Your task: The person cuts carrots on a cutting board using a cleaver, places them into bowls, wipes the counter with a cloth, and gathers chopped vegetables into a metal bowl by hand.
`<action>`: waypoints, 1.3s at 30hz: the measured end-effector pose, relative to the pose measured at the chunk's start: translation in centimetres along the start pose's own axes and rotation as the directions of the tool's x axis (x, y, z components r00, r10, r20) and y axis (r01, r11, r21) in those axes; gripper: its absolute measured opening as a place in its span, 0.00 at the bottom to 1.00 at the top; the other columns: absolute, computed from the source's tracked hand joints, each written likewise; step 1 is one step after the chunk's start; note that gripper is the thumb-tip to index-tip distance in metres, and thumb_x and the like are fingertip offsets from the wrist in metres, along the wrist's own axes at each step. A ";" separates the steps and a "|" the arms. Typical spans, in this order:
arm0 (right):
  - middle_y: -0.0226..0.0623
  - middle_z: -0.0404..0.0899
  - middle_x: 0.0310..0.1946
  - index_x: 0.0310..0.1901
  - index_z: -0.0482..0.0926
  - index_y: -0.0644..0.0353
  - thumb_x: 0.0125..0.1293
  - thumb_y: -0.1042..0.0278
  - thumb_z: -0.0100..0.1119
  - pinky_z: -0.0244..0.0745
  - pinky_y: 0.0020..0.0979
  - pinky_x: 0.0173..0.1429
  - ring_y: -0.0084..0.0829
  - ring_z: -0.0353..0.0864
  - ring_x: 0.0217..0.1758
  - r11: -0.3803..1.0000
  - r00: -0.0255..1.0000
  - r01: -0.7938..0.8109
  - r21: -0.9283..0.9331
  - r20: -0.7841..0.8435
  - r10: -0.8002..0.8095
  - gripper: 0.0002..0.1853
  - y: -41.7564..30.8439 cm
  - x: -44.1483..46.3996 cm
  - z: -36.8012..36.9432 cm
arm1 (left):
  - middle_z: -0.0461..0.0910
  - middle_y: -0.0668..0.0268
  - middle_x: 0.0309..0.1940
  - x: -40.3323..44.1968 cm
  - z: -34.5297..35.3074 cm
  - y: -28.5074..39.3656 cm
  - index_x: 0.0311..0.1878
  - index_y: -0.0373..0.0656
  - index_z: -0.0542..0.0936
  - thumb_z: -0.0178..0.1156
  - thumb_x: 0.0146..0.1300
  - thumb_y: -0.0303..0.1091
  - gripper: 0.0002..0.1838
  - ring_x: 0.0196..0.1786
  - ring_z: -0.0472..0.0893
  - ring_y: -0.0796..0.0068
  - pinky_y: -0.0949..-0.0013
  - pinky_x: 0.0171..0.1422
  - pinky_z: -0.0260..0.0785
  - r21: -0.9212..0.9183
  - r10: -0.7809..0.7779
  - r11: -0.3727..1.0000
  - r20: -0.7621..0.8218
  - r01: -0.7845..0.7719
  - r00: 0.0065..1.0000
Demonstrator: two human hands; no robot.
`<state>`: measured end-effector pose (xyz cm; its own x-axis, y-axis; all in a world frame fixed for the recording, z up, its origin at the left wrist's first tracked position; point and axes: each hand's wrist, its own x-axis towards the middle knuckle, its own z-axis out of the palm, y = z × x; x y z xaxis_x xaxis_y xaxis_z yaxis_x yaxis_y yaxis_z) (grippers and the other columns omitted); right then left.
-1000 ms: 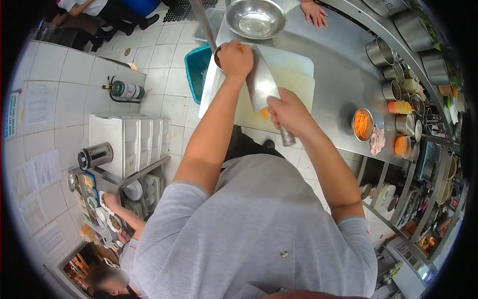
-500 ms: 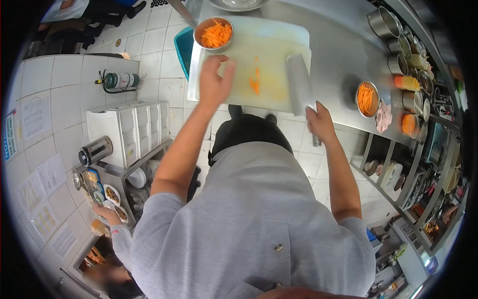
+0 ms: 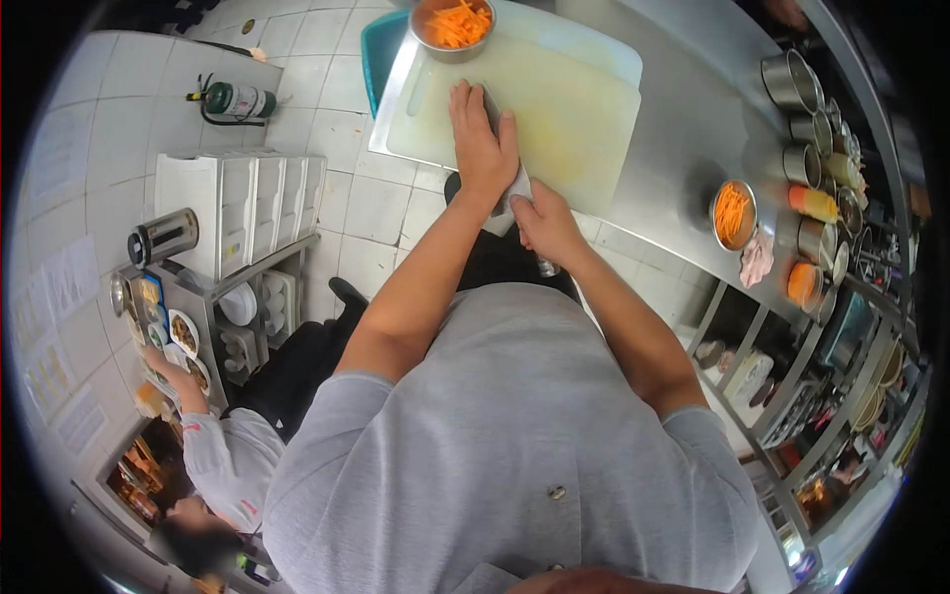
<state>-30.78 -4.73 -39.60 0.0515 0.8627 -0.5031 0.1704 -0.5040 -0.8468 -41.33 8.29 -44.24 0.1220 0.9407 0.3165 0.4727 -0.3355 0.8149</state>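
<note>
My right hand [image 3: 547, 226] is closed around the handle of a cleaver [image 3: 516, 188] at the front edge of a yellowish cutting board [image 3: 584, 129]. My left hand [image 3: 485, 144] lies against the blade with its fingers stretched out, covering most of it. Just beyond my left fingertips, a metal bowl [image 3: 453, 51] holds shredded carrot [image 3: 460, 22]. No carrot strips show on the visible part of the board; whether any lie under the hand and blade is hidden.
Another bowl of carrot strips [image 3: 732, 214] stands on the steel counter [image 3: 683, 129] to the right, beside a pinkish cloth-like item [image 3: 757, 259]. Metal pots [image 3: 792, 81] line the counter's far right. At left, another person [image 3: 233, 455] reaches towards dishes on a shelf.
The cleaver has moved left across the board, and my left hand has come down flat onto its blade. The carrot strips seen on the board earlier no longer show.
</note>
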 end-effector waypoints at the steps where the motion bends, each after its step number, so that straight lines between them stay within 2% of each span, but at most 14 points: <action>1: 0.43 0.81 0.23 0.45 0.72 0.68 0.85 0.63 0.59 0.79 0.38 0.27 0.32 0.83 0.20 1.000 1.000 0.014 0.024 0.021 -0.014 0.15 -1.2 -0.2 -0.1 | 0.63 0.29 0.83 0.7 -0.7 0.5 0.80 0.24 0.68 0.63 0.80 0.40 0.35 0.88 0.58 0.24 0.35 0.93 0.49 0.004 0.012 1.000 -0.018 -0.012 1.000; 6: 0.42 0.81 0.24 0.44 0.71 0.68 0.85 0.62 0.58 0.79 0.39 0.28 0.32 0.83 0.20 0.986 0.987 0.158 -0.045 0.015 -0.158 0.16 -9.7 -1.3 -2.3 | 0.73 0.38 0.77 9.2 -4.9 5.5 0.67 0.30 0.77 0.60 0.83 0.35 0.20 0.74 0.77 0.39 0.49 0.76 0.72 -0.070 0.177 0.977 -0.261 -0.201 0.949; 8: 0.40 0.80 0.25 0.44 0.73 0.69 0.85 0.62 0.58 0.80 0.39 0.30 0.32 0.84 0.21 0.972 0.987 0.159 -0.176 0.029 -0.156 0.16 -13.0 -2.3 -3.8 | 0.84 0.44 0.65 14.4 -5.8 6.0 0.58 0.31 0.81 0.61 0.83 0.35 0.14 0.63 0.84 0.49 0.54 0.67 0.77 -0.081 0.210 0.965 -0.328 -0.249 0.921; 11: 0.39 0.80 0.25 0.46 0.75 0.70 0.84 0.61 0.59 0.81 0.39 0.34 0.32 0.86 0.24 0.989 0.992 0.101 -0.104 -0.059 -0.107 0.16 -14.3 -3.8 -5.5 | 0.91 0.52 0.42 19.2 -6.1 4.5 0.48 0.35 0.86 0.65 0.80 0.35 0.10 0.48 0.90 0.54 0.57 0.55 0.80 -0.287 -0.088 0.954 0.013 0.088 0.996; 12: 0.38 0.80 0.26 0.47 0.75 0.71 0.84 0.61 0.59 0.81 0.39 0.34 0.32 0.86 0.25 0.996 0.994 0.022 -0.081 -0.108 -0.031 0.16 -14.2 -3.9 -6.2 | 0.91 0.52 0.42 20.0 -5.9 2.7 0.48 0.35 0.86 0.65 0.80 0.35 0.10 0.48 0.90 0.54 0.57 0.55 0.80 -0.297 -0.080 0.952 0.011 0.079 0.997; 14: 0.41 0.84 0.28 0.50 0.77 0.69 0.83 0.62 0.60 0.83 0.42 0.37 0.38 0.89 0.28 0.978 0.980 -0.024 -0.207 -0.198 -0.018 0.14 -12.1 -3.7 -6.8 | 0.91 0.52 0.44 21.4 -5.6 -2.0 0.48 0.36 0.87 0.65 0.78 0.32 0.08 0.49 0.89 0.53 0.57 0.54 0.81 0.007 0.422 0.906 0.084 -0.424 0.903; 16: 0.48 0.87 0.32 0.52 0.79 0.66 0.83 0.63 0.61 0.85 0.47 0.40 0.47 0.91 0.32 0.636 0.863 -0.016 -0.771 -0.332 -0.381 0.12 -7.1 -1.8 -7.5 | 0.89 0.53 0.49 21.2 -8.6 -2.1 0.49 0.37 0.87 0.68 0.74 0.28 0.06 0.54 0.88 0.50 0.53 0.61 0.80 0.006 0.321 0.947 -0.051 -0.321 0.946; 18: 0.50 0.89 0.37 0.61 0.81 0.63 0.81 0.62 0.64 0.86 0.50 0.41 0.52 0.93 0.39 0.589 0.832 -0.073 -0.805 -0.375 -0.409 0.16 -3.2 -0.3 -7.3 | 0.88 0.52 0.54 19.7 -10.7 -3.9 0.49 0.37 0.87 0.69 0.73 0.26 0.06 0.57 0.87 0.48 0.51 0.64 0.80 0.009 0.244 0.970 -0.078 -0.244 0.967; 20: 0.48 0.86 0.48 0.71 0.80 0.61 0.79 0.61 0.67 0.87 0.49 0.51 0.49 0.92 0.49 0.456 0.843 -0.182 -0.871 -0.377 -0.384 0.24 -1.6 1.1 -7.0 | 0.82 0.49 0.67 18.6 -12.3 -4.8 0.48 0.38 0.87 0.76 0.69 0.27 0.09 0.64 0.85 0.46 0.52 0.70 0.79 0.133 0.184 0.967 0.222 -0.217 0.958; 27: 0.52 0.76 0.64 0.78 0.77 0.59 0.76 0.62 0.71 0.77 0.53 0.72 0.51 0.79 0.65 0.571 0.831 -0.269 -0.776 -0.487 -0.270 0.32 -1.9 1.0 -6.6 | 0.78 0.49 0.72 18.4 -9.9 -7.1 0.47 0.38 0.86 0.87 0.58 0.37 0.22 0.70 0.82 0.45 0.53 0.74 0.77 -0.090 0.256 0.967 0.355 -0.240 0.899; 30: 0.55 0.76 0.64 0.76 0.77 0.61 0.76 0.62 0.72 0.75 0.54 0.72 0.57 0.77 0.67 0.695 0.642 -0.274 -0.665 -0.664 -0.382 0.31 2.1 0.3 -9.3 | 0.81 0.51 0.69 18.5 -9.2 -5.8 0.46 0.39 0.87 0.87 0.57 0.35 0.20 0.68 0.83 0.46 0.52 0.72 0.78 -0.190 0.327 0.943 0.372 -0.274 0.869; 34: 0.63 0.76 0.64 0.75 0.76 0.66 0.75 0.61 0.72 0.71 0.58 0.77 0.63 0.75 0.72 0.791 0.216 -0.439 -0.426 -0.905 -0.368 0.32 8.4 -4.5 -17.1 | 0.83 0.52 0.69 19.3 -7.3 -5.7 0.45 0.41 0.89 0.87 0.57 0.35 0.17 0.67 0.84 0.47 0.52 0.70 0.79 -0.189 0.467 0.884 0.337 -0.427 0.818; 37: 0.69 0.76 0.63 0.73 0.73 0.74 0.75 0.55 0.73 0.68 0.60 0.81 0.64 0.74 0.75 0.869 -0.087 -0.490 -0.064 -0.989 -0.121 0.36 14.5 -7.6 -21.6 | 0.81 0.51 0.68 18.0 -7.8 -3.3 0.45 0.39 0.86 0.85 0.58 0.25 0.16 0.69 0.82 0.47 0.53 0.75 0.74 -0.273 0.493 0.865 0.296 -0.422 0.818; 39: 0.68 0.77 0.61 0.68 0.72 0.79 0.76 0.51 0.72 0.82 0.57 0.67 0.60 0.85 0.64 0.868 -0.351 -0.445 0.220 -0.935 0.057 0.37 18.9 -8.1 -23.7 | 0.79 0.51 0.72 16.8 -8.3 -2.7 0.48 0.39 0.85 0.84 0.61 0.25 0.17 0.71 0.81 0.47 0.53 0.76 0.74 -0.266 0.482 0.873 0.337 -0.410 0.809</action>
<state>-4.69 -20.27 -47.45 0.9113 -0.2924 0.2898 -0.0917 -0.8305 -0.5495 -47.83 24.57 -37.08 0.6206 0.6158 0.4854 0.1305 -0.6915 0.7105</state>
